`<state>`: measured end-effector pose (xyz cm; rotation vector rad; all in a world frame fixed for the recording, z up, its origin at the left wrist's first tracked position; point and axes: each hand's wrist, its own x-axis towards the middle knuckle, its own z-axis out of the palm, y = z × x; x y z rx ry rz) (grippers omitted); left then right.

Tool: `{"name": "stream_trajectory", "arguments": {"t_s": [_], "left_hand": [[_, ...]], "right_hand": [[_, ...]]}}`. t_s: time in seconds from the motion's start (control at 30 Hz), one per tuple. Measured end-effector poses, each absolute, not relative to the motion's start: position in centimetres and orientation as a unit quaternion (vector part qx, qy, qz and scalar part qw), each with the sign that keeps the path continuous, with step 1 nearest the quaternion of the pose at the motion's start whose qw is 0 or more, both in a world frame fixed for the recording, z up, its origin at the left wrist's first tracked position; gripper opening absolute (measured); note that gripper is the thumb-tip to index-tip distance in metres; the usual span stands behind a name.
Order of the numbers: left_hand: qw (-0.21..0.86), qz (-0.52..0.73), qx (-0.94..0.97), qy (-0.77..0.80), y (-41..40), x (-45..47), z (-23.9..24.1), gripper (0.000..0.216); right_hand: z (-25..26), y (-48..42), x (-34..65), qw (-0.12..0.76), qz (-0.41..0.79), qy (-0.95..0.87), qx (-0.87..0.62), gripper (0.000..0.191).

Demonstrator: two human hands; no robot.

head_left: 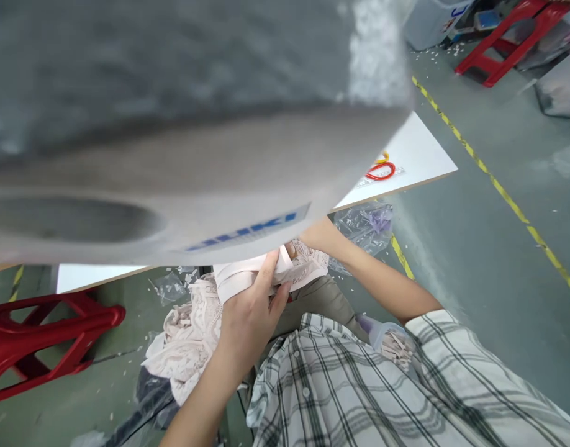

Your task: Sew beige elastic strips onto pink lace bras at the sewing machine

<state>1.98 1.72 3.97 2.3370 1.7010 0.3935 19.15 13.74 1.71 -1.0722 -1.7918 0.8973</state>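
My left hand [250, 313] pinches the folded edge of a pale pink lace garment [236, 279], thumb and fingers pressed on the cloth. My right hand [316, 234] is at the garment's far side, a fingertip showing against the fabric; the sewing machine hides most of its fingers. A blurred sewing machine head [210, 180] marked JUKI fills the upper left and hangs just above both hands. Below and left of my left hand, a heap of pale lace pieces [189, 335] hangs down.
A white tabletop [422, 152] carries scissors with a red and yellow handle [382, 171] and a clear ruler. Red stools [47, 338] stand at the left and upper right. A clear plastic bag [364, 226] hangs below the table edge. Yellow tape [499, 189] and scraps mark the floor.
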Motion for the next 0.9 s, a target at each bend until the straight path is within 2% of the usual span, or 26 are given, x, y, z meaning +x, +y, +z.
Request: {"name": "stream_trajectory", "arguments": {"t_s": [0.4,0.53,0.9], "left_hand": [[0.077,0.151,0.809,0.563,0.9,2.6,4.0,0.053],[0.077,0.146,0.803,0.573,0.8,2.7,4.1,0.052],[0.081,0.134,0.794,0.587,0.5,2.9,4.5,0.052]], "right_hand": [[0.2,11.9,20.3,0.537,0.392,-0.603,-0.441,0.022],[-0.9,11.4,21.2,0.533,0.42,-0.587,-0.442,0.026],[-2.3,9.5,22.1,0.464,0.467,-0.569,-0.493,0.017]]}}
